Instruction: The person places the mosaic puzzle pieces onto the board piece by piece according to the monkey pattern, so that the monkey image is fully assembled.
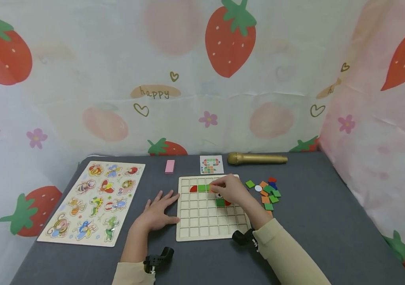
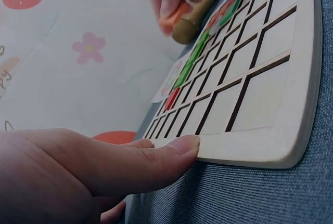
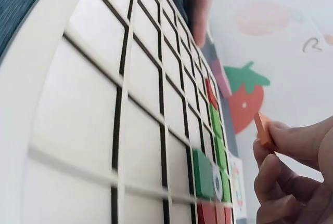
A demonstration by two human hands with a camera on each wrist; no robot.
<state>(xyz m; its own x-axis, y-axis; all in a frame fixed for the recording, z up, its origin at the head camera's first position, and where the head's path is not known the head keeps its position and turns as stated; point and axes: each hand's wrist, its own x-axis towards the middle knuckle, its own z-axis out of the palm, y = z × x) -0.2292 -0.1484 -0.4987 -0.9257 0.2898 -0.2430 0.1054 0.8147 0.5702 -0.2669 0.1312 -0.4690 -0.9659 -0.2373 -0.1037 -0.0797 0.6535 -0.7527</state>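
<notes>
A wooden grid board [image 1: 202, 221] lies on the dark table. My left hand [image 1: 157, 211] is spread beside its left side, and in the left wrist view the thumb [image 2: 156, 161] rests on the rim. Between thumb and fingers, my right hand [image 1: 231, 189] pinches an orange tile [image 3: 264, 130], held above the board's far rows. A red tile [image 1: 193, 189] and bright green tiles [image 1: 202, 188] sit in one row. Nearer are a dark green tile [image 1: 220, 202], a red piece [image 1: 227, 203] and an eye-like white piece [image 3: 217, 182], partly hidden by my right hand in the head view.
Loose coloured tiles [image 1: 268, 198] are scattered right of the board. Behind it lie a pattern card [image 1: 211, 164], a pink block [image 1: 170, 166] and a gold microphone-shaped object [image 1: 257, 158]. A picture puzzle board [image 1: 95, 202] with insects lies at left. A printed cloth hangs behind.
</notes>
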